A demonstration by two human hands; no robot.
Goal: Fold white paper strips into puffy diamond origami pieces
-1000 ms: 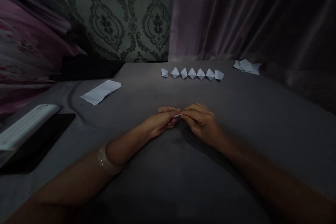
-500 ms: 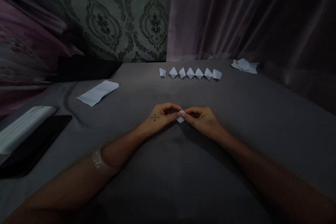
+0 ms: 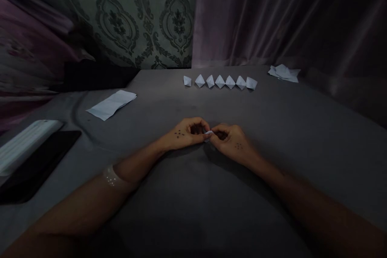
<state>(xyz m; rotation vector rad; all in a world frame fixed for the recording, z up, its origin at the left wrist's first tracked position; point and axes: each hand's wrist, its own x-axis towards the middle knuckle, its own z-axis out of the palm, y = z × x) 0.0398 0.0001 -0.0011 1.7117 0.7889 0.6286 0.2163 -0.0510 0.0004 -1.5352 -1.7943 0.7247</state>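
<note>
Between the fingertips of both hands is a small folded piece of white paper (image 3: 207, 138), mostly covered by the fingers. My left hand (image 3: 189, 134) pinches it from the left, thumb in front and index finger arched behind. From the right, my right hand (image 3: 232, 139) grips the same paper between thumb and index finger. Its exact folded shape is hidden. Beyond the hands stands a row of several small folded paper shapes (image 3: 220, 82), diamond-like and white.
Flat white paper sheets (image 3: 112, 105) lie at the left on the grey cloth surface (image 3: 169, 193). A crumpled stack of paper (image 3: 284, 73) is at the far right. A white oblong device (image 3: 27, 143) and a dark flat case (image 3: 45, 169) lie near the left edge.
A second ago the paper was seen nearly edge-on, my left hand turned differently. Both hands then turned it to show a diamond-shaped face; now it is tilted and more covered by the fingertips.
</note>
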